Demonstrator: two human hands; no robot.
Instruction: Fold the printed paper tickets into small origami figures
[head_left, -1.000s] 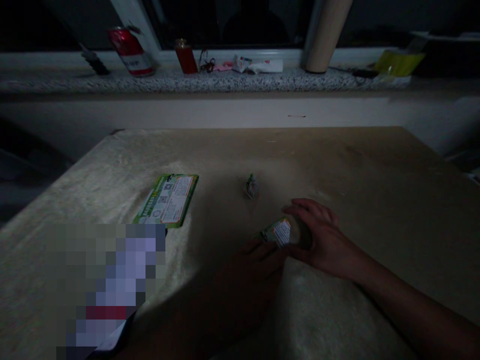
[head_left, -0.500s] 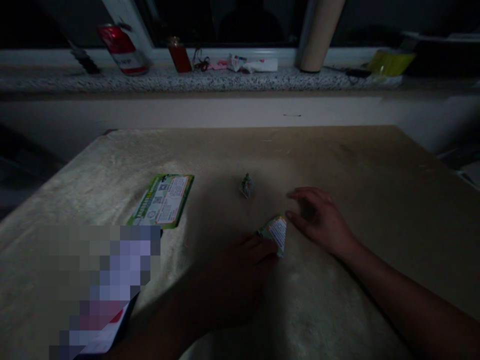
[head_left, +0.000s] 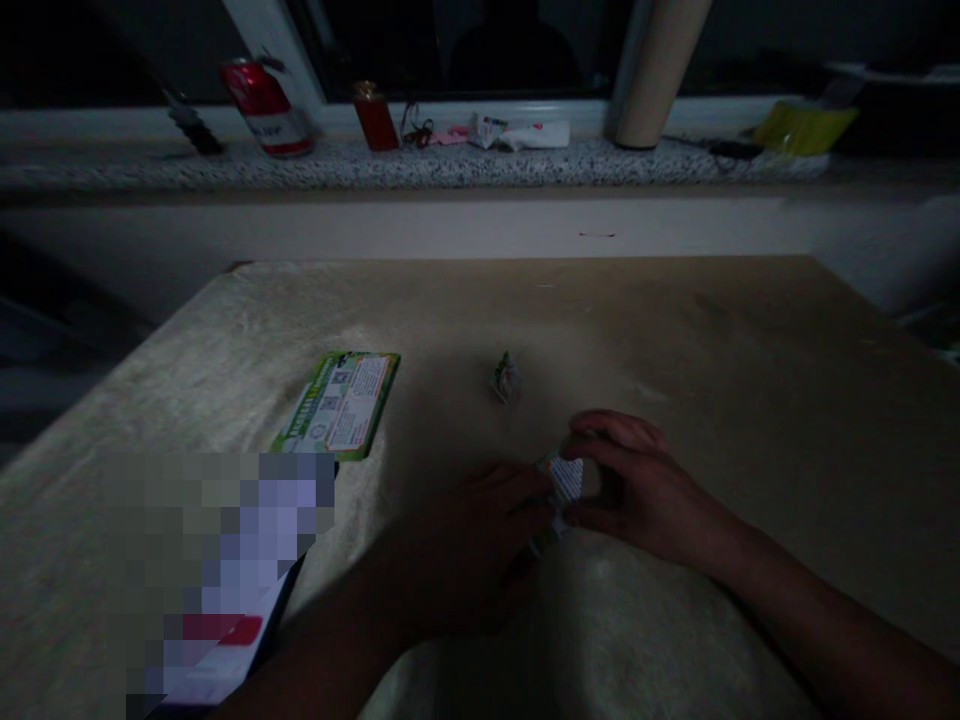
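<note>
A small folded piece of printed paper [head_left: 568,479], green with white text panels, lies between my hands above the table. My left hand [head_left: 487,530] is in deep shadow, its curled fingers on the paper's left part. From the right, my right hand [head_left: 634,475] reaches the paper's right edge, index finger near the upper corner and thumb at the lower one. Part of the paper is hidden under the left fingers. Just beyond stands a small folded piece [head_left: 505,380] in green and grey, too dark to make out further.
A green printed card [head_left: 341,405] lies to the left on the cloth-covered table [head_left: 652,630]. Nearer is a lit phone [head_left: 225,645], partly pixelated. On the windowsill [head_left: 450,172] stand a red can [head_left: 266,110], a red bottle [head_left: 376,118] and a cardboard tube [head_left: 660,75].
My right hand has moved nearer and now meets the paper's right edge. The left fingers have shifted slightly on the paper. The view has moved a little.
</note>
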